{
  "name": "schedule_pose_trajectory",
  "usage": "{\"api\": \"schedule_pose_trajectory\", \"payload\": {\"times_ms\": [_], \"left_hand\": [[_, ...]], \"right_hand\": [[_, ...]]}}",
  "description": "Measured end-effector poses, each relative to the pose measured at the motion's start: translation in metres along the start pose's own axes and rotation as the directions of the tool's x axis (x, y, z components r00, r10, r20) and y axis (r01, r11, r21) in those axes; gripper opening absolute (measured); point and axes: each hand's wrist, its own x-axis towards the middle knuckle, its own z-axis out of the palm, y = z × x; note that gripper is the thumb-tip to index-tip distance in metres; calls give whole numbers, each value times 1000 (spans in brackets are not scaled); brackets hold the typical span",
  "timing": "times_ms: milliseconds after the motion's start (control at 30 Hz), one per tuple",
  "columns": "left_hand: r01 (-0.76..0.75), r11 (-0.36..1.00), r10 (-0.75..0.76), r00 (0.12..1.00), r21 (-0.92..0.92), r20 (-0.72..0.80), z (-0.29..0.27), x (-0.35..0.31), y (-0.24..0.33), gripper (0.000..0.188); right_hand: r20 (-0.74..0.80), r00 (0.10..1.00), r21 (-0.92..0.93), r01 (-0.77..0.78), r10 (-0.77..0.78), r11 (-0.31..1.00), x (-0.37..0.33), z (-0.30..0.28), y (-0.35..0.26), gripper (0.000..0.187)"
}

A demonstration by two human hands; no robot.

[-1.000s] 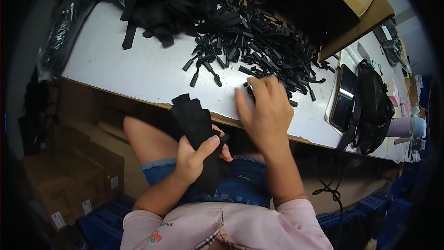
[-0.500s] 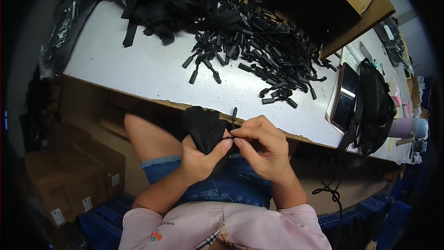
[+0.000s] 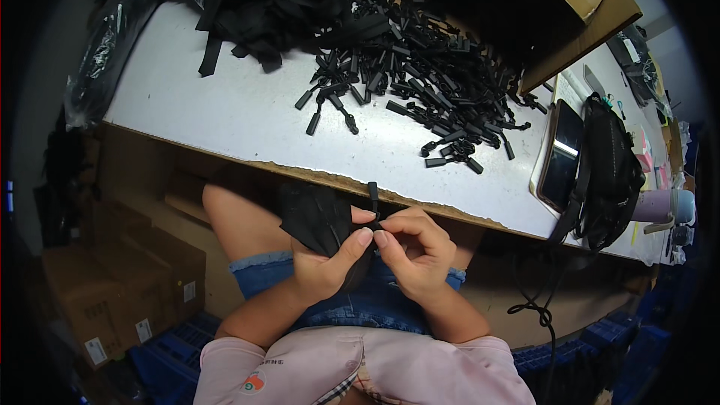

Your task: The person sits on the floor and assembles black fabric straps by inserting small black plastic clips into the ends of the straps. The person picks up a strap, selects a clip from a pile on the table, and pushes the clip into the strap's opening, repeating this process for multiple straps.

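Observation:
Over my lap, at the table's front edge, my left hand is closed on black zipper strips that hang over its back. My right hand meets it thumb to thumb, pinching a black zipper slider. The slider's long pull sticks up above the fingertips, while its body is mostly hidden between them. Whether a strip's end sits inside the slider I cannot tell. Beyond my hands, many loose zipper sliders lie heaped on the white table, and more black strips are piled at the far left.
An open cardboard box stands behind the heap. To the right are a phone, a black bag and a purple bottle. A black cord hangs below the table. Cardboard boxes and blue crates sit at lower left.
The strips have swung left and fanned out. The slider's pull has shifted slightly left and down, and my right hand has come slightly left and lower.

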Motion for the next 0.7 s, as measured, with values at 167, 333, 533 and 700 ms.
{"api": "schedule_pose_trajectory", "payload": {"times_ms": [167,333,533,700], "left_hand": [[167,968,-163,986,-186,41,-4,1,5,17],[254,953,-234,963,-167,131,-6,4,9,15],[264,961,-253,959,-82,127,-5,5,11,17],[264,963,-261,964,-57,58,-1,1,9,17]], "right_hand": [[133,959,474,-284,251,834,1,0,4,7],[431,800,510,-598,418,618,8,-20,5,3],[249,874,427,-486,418,762,3,-11,2,4],[158,969,211,-222,190,952,-3,-6,7,6]]}}
